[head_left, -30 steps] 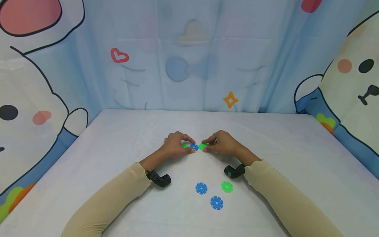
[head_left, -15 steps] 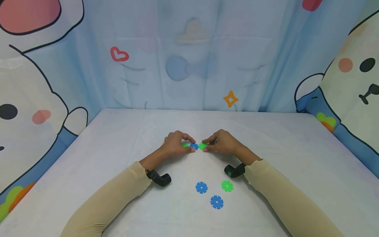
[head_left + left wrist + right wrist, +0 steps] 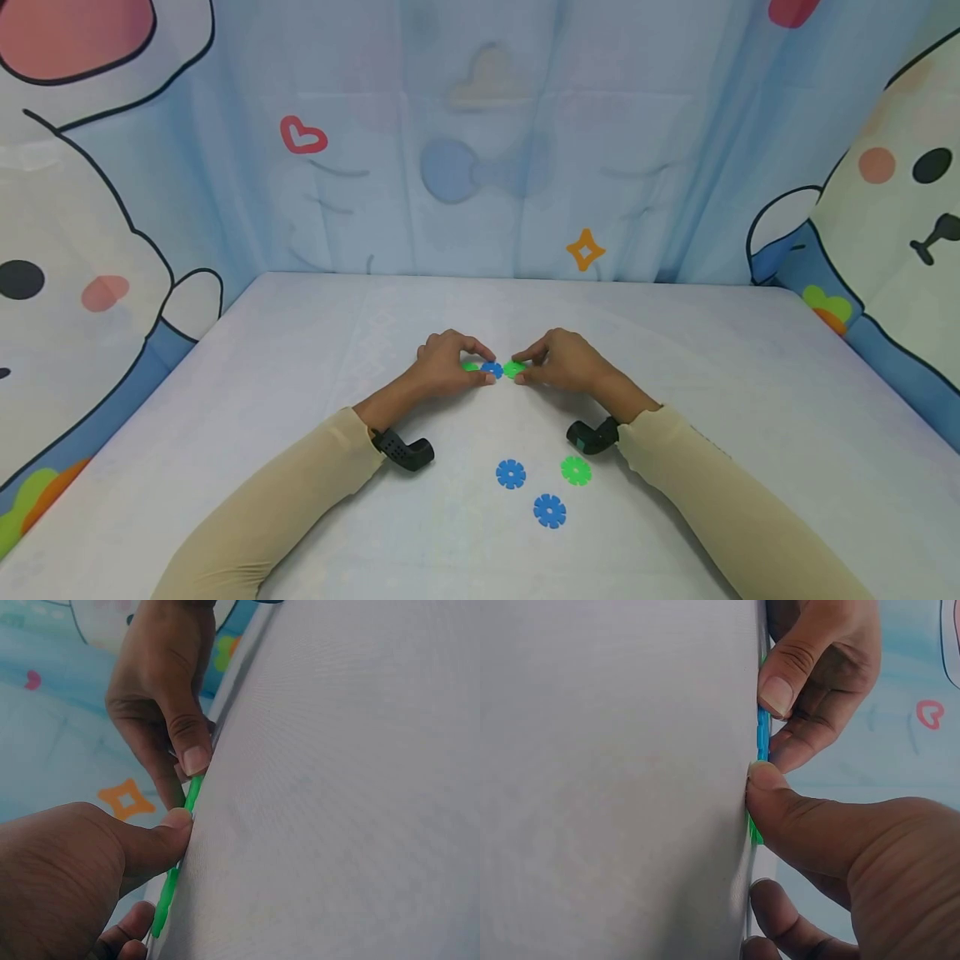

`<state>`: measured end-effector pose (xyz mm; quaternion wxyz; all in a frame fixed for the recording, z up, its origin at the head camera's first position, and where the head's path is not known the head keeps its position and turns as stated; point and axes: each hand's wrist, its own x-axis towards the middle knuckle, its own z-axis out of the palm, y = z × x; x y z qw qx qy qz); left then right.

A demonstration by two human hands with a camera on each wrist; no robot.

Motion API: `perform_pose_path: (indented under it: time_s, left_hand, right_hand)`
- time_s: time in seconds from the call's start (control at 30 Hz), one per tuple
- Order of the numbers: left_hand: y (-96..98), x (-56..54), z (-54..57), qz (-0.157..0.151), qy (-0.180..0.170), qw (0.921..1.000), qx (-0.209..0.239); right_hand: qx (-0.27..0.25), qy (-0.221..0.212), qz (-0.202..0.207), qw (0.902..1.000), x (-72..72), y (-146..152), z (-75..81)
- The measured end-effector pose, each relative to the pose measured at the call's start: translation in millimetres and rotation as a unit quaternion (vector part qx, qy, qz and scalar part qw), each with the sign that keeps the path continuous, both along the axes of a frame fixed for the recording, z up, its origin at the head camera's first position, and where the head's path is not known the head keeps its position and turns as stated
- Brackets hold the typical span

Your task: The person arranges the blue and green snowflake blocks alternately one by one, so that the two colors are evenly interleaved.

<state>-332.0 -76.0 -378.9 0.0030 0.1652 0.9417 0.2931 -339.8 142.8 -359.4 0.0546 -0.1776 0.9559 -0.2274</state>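
Three notched plastic discs lie in a row on the table in the head view: a green disc (image 3: 469, 367) at the left, a blue disc (image 3: 492, 371) in the middle and another green disc (image 3: 513, 369) at the right. My left hand (image 3: 444, 367) pinches the blue disc between thumb and index finger, its palm side partly covering the left green one. The right hand (image 3: 567, 363) grips the right green disc (image 3: 756, 829) the same way. Blue and right green discs meet edge to edge; whether their notches interlock I cannot tell.
Nearer the front of the white table (image 3: 390, 533) lie two loose blue discs, one left (image 3: 511, 474) and one closer (image 3: 550, 511), plus a loose green disc (image 3: 576, 471). A printed curtain (image 3: 480, 192) hangs behind the table.
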Motion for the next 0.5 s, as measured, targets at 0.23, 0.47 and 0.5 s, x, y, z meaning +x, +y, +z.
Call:
perform_pose_path:
  time_s: [0.23, 0.47, 0.5]
  left_hand:
    - [-0.7, 0.2, 0.9, -0.004, 0.004, 1.0000, 0.002]
    - [-0.3, 1.1, 2.6, -0.005, 0.004, 1.0000, -0.005]
    - [-0.1, 1.1, 2.7, -0.004, 0.005, 1.0000, -0.006]
  right_hand:
    - [0.005, 0.001, -0.011, 0.9999, 1.6, -1.4, 1.7]
    - [0.014, 0.007, -0.007, 0.9999, 3.6, -1.8, 3.1]
    - [0.016, 0.007, -0.007, 0.9998, 3.6, -1.9, 3.4]
